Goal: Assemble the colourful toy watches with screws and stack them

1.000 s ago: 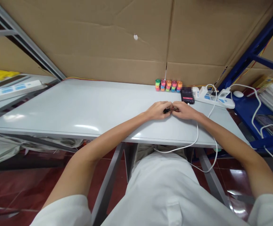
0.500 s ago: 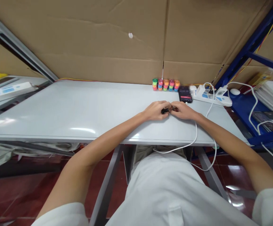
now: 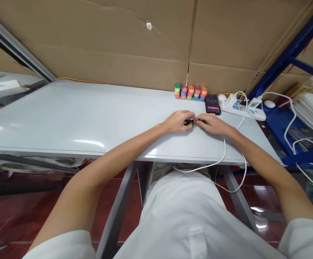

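Observation:
My left hand [image 3: 178, 121] is closed around a small black object with a touch of yellow [image 3: 188, 122], just above the white tabletop [image 3: 124, 115]. Its kind is too small to make out. My right hand [image 3: 209, 123] meets it from the other side, fingers pinched by the object's right end; whatever they grip is mostly hidden. Beyond my hands stand several small stacks of coloured tubs [image 3: 190, 92] in a row. A black phone [image 3: 213, 104] with a lit screen lies to their right, close behind my right hand.
A white power strip [image 3: 242, 108] with plugs and chargers sits at the right back. From there a white cable [image 3: 224, 151] loops over the table's front edge. Cardboard [image 3: 104, 39] walls the back, and a blue metal frame [image 3: 280, 68] stands at the right.
The camera view has shifted slightly. My hands have drawn a little apart around the black object, showing more of its right end. Everything else on the table stays in place.

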A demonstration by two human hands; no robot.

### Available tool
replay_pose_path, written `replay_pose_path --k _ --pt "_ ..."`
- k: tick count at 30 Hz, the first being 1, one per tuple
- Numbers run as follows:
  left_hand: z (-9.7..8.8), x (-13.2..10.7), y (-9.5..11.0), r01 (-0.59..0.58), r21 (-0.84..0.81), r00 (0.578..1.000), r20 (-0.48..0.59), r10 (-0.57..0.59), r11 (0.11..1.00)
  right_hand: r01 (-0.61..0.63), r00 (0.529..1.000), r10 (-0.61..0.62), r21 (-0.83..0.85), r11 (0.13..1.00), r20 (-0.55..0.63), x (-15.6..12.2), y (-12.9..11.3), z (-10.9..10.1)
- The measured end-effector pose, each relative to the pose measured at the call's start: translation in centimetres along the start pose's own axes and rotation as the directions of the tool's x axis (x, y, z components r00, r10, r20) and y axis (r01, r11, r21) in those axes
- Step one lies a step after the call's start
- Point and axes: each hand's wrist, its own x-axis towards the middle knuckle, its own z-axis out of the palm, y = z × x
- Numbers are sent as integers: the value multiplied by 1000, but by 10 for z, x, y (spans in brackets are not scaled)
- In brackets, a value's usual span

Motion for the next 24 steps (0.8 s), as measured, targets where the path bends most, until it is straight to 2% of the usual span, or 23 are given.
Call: replay_pose_path --k 5,8,12,17,21,24 --pt "2 6 2 10 -8 1000 -11 -10 1000 -13 1000 13 -13 1000 0 -4 4 -8" --pt "-1 7 -5 48 -13 998 -43 -49 999 -28 1000 28 -8 1000 -12 -4 5 -6" --pt "-13 7 -33 166 -9 976 -140 -166 986 -58 998 59 20 998 -38 -4 3 -2" --pt "-29 2 -74 348 61 907 -275 -320 935 -107 993 110 72 992 -39 -1 4 2" --pt "-32 7 -90 399 114 897 -254 -362 910 -142 989 145 102 985 -24 1 10 5" --pt "-33 24 -95 437 162 886 -247 -393 885 -167 985 170 116 979 -16 3 16 9"
